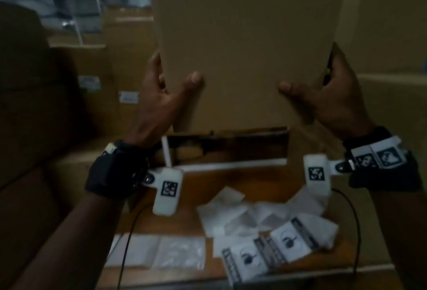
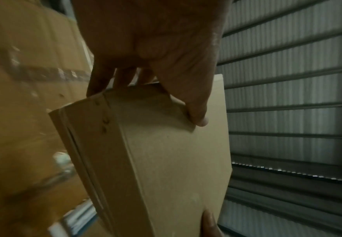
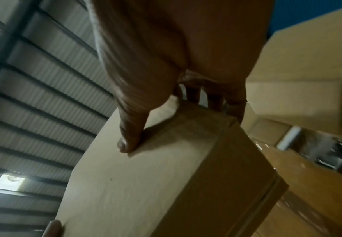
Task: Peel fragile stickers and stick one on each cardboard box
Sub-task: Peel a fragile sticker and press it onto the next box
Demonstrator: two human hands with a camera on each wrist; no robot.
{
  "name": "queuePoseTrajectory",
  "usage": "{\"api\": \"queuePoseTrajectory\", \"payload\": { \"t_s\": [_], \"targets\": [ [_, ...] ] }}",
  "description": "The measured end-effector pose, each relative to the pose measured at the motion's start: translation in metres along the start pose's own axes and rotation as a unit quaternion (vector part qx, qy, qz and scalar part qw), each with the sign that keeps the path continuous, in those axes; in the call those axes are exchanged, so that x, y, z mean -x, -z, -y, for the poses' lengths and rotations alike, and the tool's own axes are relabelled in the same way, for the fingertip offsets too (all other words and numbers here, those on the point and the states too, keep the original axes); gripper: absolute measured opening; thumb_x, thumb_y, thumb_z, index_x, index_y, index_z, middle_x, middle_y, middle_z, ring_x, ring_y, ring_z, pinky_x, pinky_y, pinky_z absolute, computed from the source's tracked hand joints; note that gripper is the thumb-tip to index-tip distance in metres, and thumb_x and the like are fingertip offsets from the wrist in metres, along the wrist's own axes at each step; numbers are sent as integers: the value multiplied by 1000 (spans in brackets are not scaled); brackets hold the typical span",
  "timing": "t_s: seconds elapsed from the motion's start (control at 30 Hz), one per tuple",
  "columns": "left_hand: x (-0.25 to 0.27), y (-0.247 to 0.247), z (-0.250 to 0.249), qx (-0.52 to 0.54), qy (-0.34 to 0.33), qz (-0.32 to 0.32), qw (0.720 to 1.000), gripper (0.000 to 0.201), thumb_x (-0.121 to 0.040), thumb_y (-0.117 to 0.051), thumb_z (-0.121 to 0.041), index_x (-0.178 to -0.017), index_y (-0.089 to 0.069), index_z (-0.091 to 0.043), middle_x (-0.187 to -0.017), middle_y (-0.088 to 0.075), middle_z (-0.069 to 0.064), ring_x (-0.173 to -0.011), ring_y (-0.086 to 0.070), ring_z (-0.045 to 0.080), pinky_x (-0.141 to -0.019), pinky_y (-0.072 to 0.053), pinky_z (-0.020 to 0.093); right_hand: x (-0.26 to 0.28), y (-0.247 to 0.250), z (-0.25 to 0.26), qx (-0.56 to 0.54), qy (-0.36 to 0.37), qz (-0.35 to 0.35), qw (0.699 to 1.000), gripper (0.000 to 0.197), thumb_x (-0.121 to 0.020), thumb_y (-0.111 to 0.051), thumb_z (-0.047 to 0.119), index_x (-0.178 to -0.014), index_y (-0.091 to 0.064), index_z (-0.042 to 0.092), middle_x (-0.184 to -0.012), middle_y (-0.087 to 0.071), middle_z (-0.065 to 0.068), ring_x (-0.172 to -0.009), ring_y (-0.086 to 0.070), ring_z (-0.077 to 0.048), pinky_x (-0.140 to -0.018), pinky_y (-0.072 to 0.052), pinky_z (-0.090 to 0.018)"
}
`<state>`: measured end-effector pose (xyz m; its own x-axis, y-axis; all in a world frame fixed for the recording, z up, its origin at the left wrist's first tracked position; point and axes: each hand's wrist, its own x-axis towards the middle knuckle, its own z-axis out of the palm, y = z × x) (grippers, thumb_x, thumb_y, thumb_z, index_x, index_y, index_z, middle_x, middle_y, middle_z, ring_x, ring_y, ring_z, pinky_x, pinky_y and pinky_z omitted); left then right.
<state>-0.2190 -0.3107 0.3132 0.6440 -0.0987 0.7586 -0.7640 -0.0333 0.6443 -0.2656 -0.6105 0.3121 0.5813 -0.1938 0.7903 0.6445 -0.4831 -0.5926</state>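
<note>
So the box [image 1: 249,42] is up in the air right in front of the person, long side running up and away, its broad plain face turned toward the head camera. No sticker on that face that I can see. Both hands have it by the lower corners — the left hand [image 1: 161,95] on the left edge, the right hand [image 1: 328,95] on the right edge, about level with each other, so neither is really nearer.

Grip is the same on both: thumb flat on the front face, the other fingers curled round the side to the back. The wrist views show that pretty clearly.

The stickers [image 1: 270,250] lie well below the box on the brown work surface [image 1: 231,181], closer to the right hand, with a loose heap of white backing paper [image 1: 231,215] just beside them. My guess is the box has to come down somewhere first, since both hands are busy and peeling needs at least one free.
</note>
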Motion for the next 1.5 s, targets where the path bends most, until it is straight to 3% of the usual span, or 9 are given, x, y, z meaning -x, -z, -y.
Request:
{"api": "queuePoseTrajectory", "payload": {
  "t_s": [0.2,0.33,0.43,0.53,0.77,0.93,1.13,1.23,1.5],
  "targets": [
    [47,67,74,-59,103,12,993,85,-88,-77,-29,-155,-24,-18,-138,-56,-3,-114,-64,0,-85,-59,24,43,-96,-41,25,-143,83,986,77,-76,-87,31,-141,-46,19,-118,-54,17,-91,-54,14,-67,-45,1],
    [70,85,119,-66,163,22,984,89,-88,-77,-22,-155,-19,-20,-129,-50,-18,-104,-61,-16,-76,-54,12,72,-139,-78,17,-183,115,976,78,-75,-89,29,-140,-47,20,-122,-56,13,-103,-58,3,-77,-50,-12],
    [83,99,155,-75,207,40,975,97,-82,-83,-26,-154,-18,-21,-130,-49,-20,-107,-61,-12,-82,-58,19,94,-164,-108,21,-203,130,970,75,-72,-91,34,-132,-48,26,-130,-51,4,-105,-57,3,-79,-53,-11],
    [92,111,194,-97,245,62,963,101,-77,-88,-25,-149,-17,-23,-128,-48,-23,-114,-57,-6,-96,-56,31,113,-192,-142,22,-249,150,957,92,-56,-94,53,-132,-50,24,-133,-54,0,-115,-61,-14,-90,-59,-38],
    [121,125,291,-131,333,89,930,111,-75,-89,-13,-151,-9,-13,-122,-39,-28,-102,-51,-23,-89,-52,15,159,-248,-221,19,-334,210,919,90,-72,-91,21,-145,-37,21,-136,-54,5,-119,-55,-12,-101,-51,-41],
    [136,122,340,-137,383,92,909,114,-76,-89,-14,-152,-4,-14,-130,-44,-15,-127,-48,13,-105,-48,37,180,-274,-258,88,-360,227,901,114,-53,-80,72,-147,-34,27,-146,-46,-2,-131,-50,-27,-105,-48,-48],
    [156,117,368,-140,414,47,898,116,-70,-93,-21,-152,-10,-17,-140,-45,-6,-132,-47,17,-111,-44,48,192,-289,-278,117,-362,208,901,104,-71,-91,38,-154,-30,22,-149,-41,-3,-131,-45,-20,-100,-40,-31],
    [166,115,369,-131,416,11,900,117,-66,-94,-39,-152,-18,-19,-148,-47,-1,-134,-49,20,-111,-45,53,194,-287,-277,124,-359,206,902,98,-71,-88,44,-150,-34,21,-144,-46,-3,-124,-54,-25,-97,-51,-41],
    [205,73,325,-182,383,-83,902,90,-85,-79,-43,-152,-28,-13,-151,-40,7,-132,-43,17,-107,-41,28,219,-214,-251,187,-365,138,902,62,-80,-85,33,-130,-55,15,-116,-61,-4,-93,-63,-21,-79,-55,-36]
  ]
}}
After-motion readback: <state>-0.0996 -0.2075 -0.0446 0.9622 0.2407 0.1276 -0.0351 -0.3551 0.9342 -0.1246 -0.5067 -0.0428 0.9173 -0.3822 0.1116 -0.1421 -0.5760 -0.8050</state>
